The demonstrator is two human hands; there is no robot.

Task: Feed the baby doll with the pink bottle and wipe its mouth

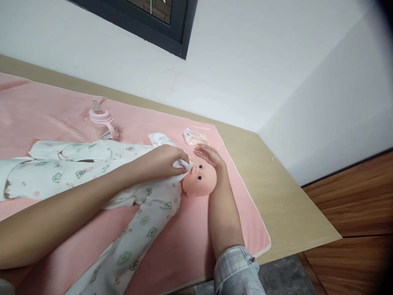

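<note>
A baby doll lies on its back in a white onesie printed with small green and pink animals. Pinched in my left hand is a white tissue, its corner against the doll's mouth and chin. My right hand rests along the far side of the doll's head, fingers stretched out; the forearm curves around the crown. Just beyond those fingers is a small clear plastic packet. My left hand and forearm hide part of the doll's chest and neck.
A pink blanket covers much of the wooden table. On it, at the back left, stands a baby bottle with a pink collar and handle. Behind the table are a white wall and a dark window frame; wood panels are at right.
</note>
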